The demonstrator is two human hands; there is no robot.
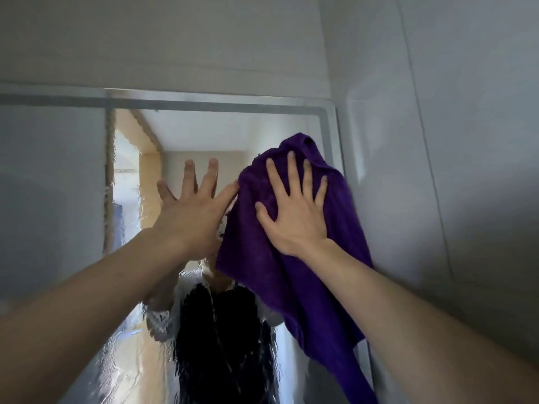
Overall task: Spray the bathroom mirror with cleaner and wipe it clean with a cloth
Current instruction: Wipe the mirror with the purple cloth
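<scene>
My right hand (294, 212) lies flat on the purple cloth (294, 266), fingers straight and spread, pressing it against the mirror (210, 132) near the mirror's upper right corner. The cloth is bunched at the top under my fingertips and hangs down in a long fold along the mirror's right edge, its lower tail trailing toward the bottom of the view. My left hand (192, 217) is just left of the cloth, palm toward the mirror, fingers straight and apart, holding nothing; its thumb touches the cloth's left edge. I cannot tell whether that palm actually touches the glass. The mirror's surface is wet, with streaks and rippled runs of liquid across its middle and lower part, blurring the reflection. A pale frosted border (325, 132) runs along the mirror's top and right sides. Right of the mirror stands a grey tiled wall (452, 141).
</scene>
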